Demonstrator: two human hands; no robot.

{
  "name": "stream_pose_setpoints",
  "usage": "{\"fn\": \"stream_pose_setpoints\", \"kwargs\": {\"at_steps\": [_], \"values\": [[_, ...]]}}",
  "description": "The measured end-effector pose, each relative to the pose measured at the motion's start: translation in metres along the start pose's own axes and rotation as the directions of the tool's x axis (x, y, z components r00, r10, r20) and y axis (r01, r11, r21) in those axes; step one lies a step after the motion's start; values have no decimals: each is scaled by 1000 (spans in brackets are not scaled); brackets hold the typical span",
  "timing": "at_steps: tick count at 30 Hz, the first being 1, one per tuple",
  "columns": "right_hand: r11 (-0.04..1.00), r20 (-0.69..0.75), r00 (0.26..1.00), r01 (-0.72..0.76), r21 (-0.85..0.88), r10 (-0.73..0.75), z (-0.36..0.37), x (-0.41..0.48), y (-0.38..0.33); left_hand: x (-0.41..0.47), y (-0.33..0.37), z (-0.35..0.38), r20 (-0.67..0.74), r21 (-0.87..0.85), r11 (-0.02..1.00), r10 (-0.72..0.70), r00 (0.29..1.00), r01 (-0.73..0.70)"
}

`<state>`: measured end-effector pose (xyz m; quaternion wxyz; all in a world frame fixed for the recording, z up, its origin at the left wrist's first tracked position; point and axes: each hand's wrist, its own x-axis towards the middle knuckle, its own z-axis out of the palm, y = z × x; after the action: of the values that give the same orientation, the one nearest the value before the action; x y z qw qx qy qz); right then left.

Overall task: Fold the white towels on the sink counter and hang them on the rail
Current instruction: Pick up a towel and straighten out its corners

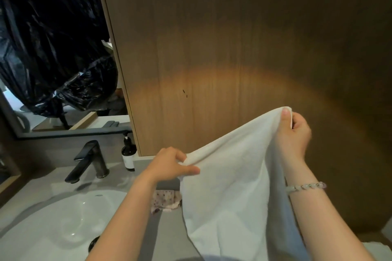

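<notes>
From the head camera, the towel [231, 176] hangs in the air above the counter [167, 231]. The left hand [169, 165] pinches its top edge low, and the right hand [294, 131] pinches a corner higher. Best to level both hands and pull the edge taut before bringing the corners together squarely. No rail is in sight.

Bottle [128, 155] label illegible; no readable text.

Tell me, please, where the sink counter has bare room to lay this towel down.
Bare grey counter shows in a strip between the basin and the hanging towel, in front of the patterned cloth. Near the faucet and soap bottle it is crowded. The towel hides the right side.
</notes>
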<state>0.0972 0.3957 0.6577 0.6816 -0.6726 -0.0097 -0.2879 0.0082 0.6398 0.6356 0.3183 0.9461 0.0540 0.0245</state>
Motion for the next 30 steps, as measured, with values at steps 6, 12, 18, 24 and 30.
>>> {"fn": "stream_pose_setpoints", "kwargs": {"at_steps": [6, 12, 18, 24, 30], "values": [[1000, -113, 994, 10, -20, -13, -19, -8, 1, -19, -1, -16, -13, -179, 980, 89, 996, -90], [997, -163, 986, 31, -74, -43, -46, -23, 2, -31, 1, -7, 144, -42, 988, 152, 978, -147], [996, -140, 989, 41, -82, -53, -82, -51, -8, -73, 8, 19, 101, 110, 988, 97, 990, -108], [999, -155, 988, 15, -38, -21, -141, -74, -16, -134, 35, 39, -177, 56, 979, 205, 963, -198], [999, -142, 989, -38, -32, 33, -213, -109, -26, -205, 72, 80, -369, 18, 971, 229, 901, -239]]}}
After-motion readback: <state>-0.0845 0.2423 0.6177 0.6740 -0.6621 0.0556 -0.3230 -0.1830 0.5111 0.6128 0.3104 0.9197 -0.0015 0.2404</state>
